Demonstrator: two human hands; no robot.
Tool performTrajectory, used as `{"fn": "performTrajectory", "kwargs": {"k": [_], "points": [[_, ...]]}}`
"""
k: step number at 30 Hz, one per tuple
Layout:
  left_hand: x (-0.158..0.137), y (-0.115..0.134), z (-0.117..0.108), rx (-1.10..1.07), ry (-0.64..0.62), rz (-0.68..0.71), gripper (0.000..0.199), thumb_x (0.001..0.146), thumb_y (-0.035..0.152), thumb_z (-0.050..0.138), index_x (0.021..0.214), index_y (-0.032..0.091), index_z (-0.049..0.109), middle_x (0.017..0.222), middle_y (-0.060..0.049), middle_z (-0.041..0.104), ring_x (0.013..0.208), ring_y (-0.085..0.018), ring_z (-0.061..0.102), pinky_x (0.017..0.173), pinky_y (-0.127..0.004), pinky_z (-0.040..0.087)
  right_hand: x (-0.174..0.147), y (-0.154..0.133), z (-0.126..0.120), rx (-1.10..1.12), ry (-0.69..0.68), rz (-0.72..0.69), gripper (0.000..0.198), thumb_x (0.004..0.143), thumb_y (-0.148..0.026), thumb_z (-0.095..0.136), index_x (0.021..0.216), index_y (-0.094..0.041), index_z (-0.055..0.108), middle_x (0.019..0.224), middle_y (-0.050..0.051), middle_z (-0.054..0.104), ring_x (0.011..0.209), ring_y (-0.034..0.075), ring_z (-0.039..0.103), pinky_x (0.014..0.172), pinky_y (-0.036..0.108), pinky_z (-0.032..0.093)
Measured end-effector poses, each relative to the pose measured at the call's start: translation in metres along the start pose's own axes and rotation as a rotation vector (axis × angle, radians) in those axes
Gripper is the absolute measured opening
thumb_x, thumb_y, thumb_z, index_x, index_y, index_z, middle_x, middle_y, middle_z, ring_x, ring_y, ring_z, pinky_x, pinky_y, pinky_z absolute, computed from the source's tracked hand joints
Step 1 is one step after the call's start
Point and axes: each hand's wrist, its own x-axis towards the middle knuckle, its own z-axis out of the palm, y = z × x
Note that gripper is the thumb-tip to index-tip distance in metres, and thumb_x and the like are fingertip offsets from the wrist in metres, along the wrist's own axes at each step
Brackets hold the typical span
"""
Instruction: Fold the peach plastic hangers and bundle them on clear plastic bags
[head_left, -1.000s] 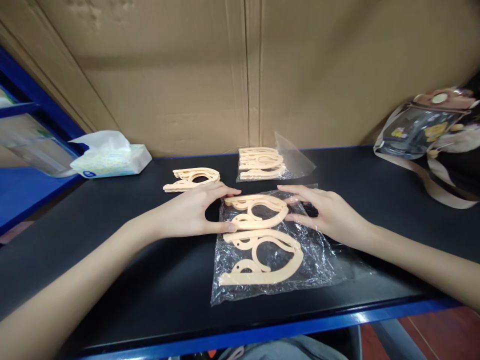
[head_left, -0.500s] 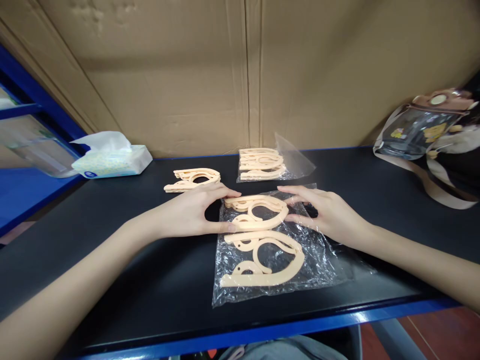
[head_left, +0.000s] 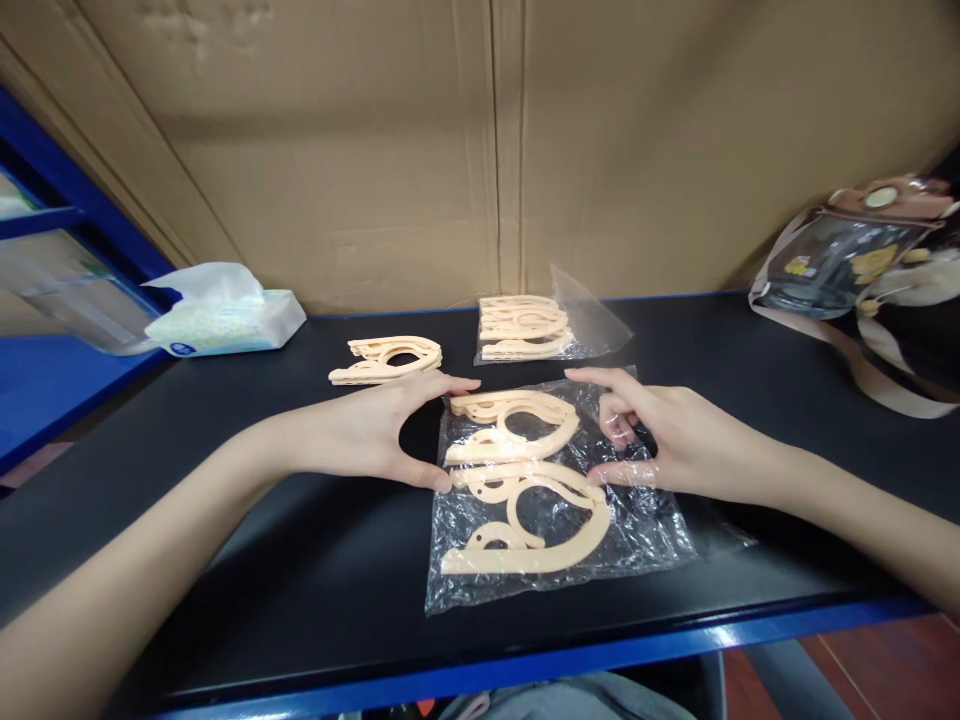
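Before me on the black table lies a clear plastic bag with two beige folding hangers inside, an upper hanger and a lower hanger, folded, one nearer me than the other. At the bag's left side rests my left hand, thumb and fingers spread apart, thumb tip at the bag's edge. My right hand is over the bag's right part, index finger and thumb stretched out, the other fingers bent. Its thumb tip is by the lower hanger's curved end. Neither hand grips anything.
Loose folded hangers lie behind my left hand. Farther back is another clear bag with several hangers. A tissue pack stands back left, a strapped water bottle back right. A cardboard wall closes off the back.
Both thumbs have come off the upper hanger and moved toward me. My right hand has shifted slightly right, and its other fingers have curled in. The bag has stayed nearly in place.
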Motion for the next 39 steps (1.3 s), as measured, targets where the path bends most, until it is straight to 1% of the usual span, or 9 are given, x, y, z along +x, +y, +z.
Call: {"fn": "performTrajectory", "kwargs": {"k": [3, 6, 14, 20, 25, 29, 31, 34, 39], "points": [[0.000, -0.001, 0.002, 0.006, -0.003, 0.000, 0.095, 0.071, 0.065, 0.068, 0.148, 0.026, 0.029, 0.152, -0.005, 0.037, 0.138, -0.027, 0.037, 0.114, -0.037, 0.031, -0.002, -0.001, -0.006, 0.102, -0.160, -0.012, 0.090, 0.079, -0.047, 0.069, 0.149, -0.032, 0.015, 0.078, -0.007, 0.056, 0.069, 0.014, 0.058, 0.067, 0.028, 0.047], [0.002, -0.002, 0.004, 0.002, -0.004, 0.003, 0.093, 0.073, 0.067, 0.065, 0.148, 0.026, 0.029, 0.152, -0.005, 0.037, 0.138, -0.027, 0.037, 0.114, -0.036, 0.031, -0.002, 0.000, -0.006, 0.129, -0.222, -0.019, 0.095, 0.077, -0.044, 0.072, 0.150, -0.034, 0.011, 0.080, -0.007, 0.055, 0.071, 0.014, 0.057, 0.067, 0.028, 0.046], [0.003, -0.003, 0.004, 0.001, 0.011, 0.024, 0.091, 0.074, 0.066, 0.065, 0.148, 0.027, 0.031, 0.149, -0.005, 0.041, 0.135, -0.027, 0.040, 0.111, -0.035, 0.034, 0.000, -0.001, -0.002, 0.125, -0.215, -0.029, 0.096, 0.077, -0.056, 0.068, 0.151, -0.030, 0.013, 0.081, -0.004, 0.056, 0.069, 0.016, 0.056, 0.064, 0.029, 0.045], [0.001, -0.003, 0.002, -0.012, 0.024, 0.038, 0.084, 0.074, 0.064, 0.066, 0.145, 0.029, 0.037, 0.143, -0.006, 0.049, 0.131, -0.029, 0.046, 0.106, -0.037, 0.040, 0.001, 0.003, -0.004, 0.112, -0.197, -0.037, 0.097, 0.077, -0.051, 0.068, 0.153, -0.028, 0.012, 0.085, -0.002, 0.056, 0.075, 0.018, 0.058, 0.071, 0.032, 0.048], [-0.001, -0.009, -0.004, -0.019, 0.081, -0.007, 0.084, 0.073, 0.064, 0.067, 0.145, 0.033, 0.037, 0.151, -0.004, 0.040, 0.138, -0.031, 0.038, 0.110, -0.040, 0.037, 0.002, 0.012, -0.009, 0.118, -0.178, 0.001, 0.100, 0.077, -0.053, 0.067, 0.154, -0.026, 0.009, 0.084, -0.001, 0.059, 0.074, 0.018, 0.058, 0.071, 0.033, 0.049], [-0.002, -0.026, -0.014, -0.084, 0.155, -0.007, 0.082, 0.073, 0.063, 0.068, 0.144, 0.034, 0.038, 0.154, -0.002, 0.035, 0.139, -0.027, 0.037, 0.115, -0.039, 0.031, 0.003, 0.019, -0.012, 0.077, -0.125, 0.023, 0.083, 0.086, -0.045, 0.058, 0.153, -0.024, 0.014, 0.083, 0.000, 0.062, 0.071, 0.016, 0.058, 0.067, 0.030, 0.048], [-0.002, -0.038, -0.019, -0.073, 0.200, -0.040, 0.082, 0.072, 0.064, 0.068, 0.143, 0.033, 0.039, 0.154, -0.003, 0.034, 0.139, -0.028, 0.036, 0.115, -0.042, 0.029, 0.003, 0.022, -0.013, 0.031, -0.090, 0.030, 0.076, 0.089, -0.043, 0.055, 0.152, -0.024, 0.018, 0.081, -0.001, 0.062, 0.068, 0.015, 0.058, 0.064, 0.028, 0.046], [-0.004, -0.059, -0.026, -0.030, 0.257, -0.147, 0.089, 0.068, 0.067, 0.068, 0.144, 0.031, 0.038, 0.154, -0.005, 0.035, 0.139, -0.032, 0.035, 0.115, -0.047, 0.026, 0.003, 0.024, -0.013, -0.006, -0.038, 0.004, 0.074, 0.090, -0.043, 0.053, 0.152, -0.023, 0.019, 0.080, -0.001, 0.064, 0.064, 0.015, 0.058, 0.060, 0.026, 0.045], [-0.010, -0.085, -0.030, -0.034, 0.241, -0.366, 0.096, 0.066, 0.068, 0.067, 0.147, 0.027, 0.035, 0.151, -0.010, 0.040, 0.134, -0.036, 0.042, 0.110, -0.048, 0.033, 0.002, 0.022, -0.015, -0.010, 0.001, -0.012, 0.072, 0.089, -0.045, 0.054, 0.151, -0.022, 0.025, 0.079, -0.001, 0.065, 0.063, 0.014, 0.058, 0.059, 0.026, 0.045]]}}
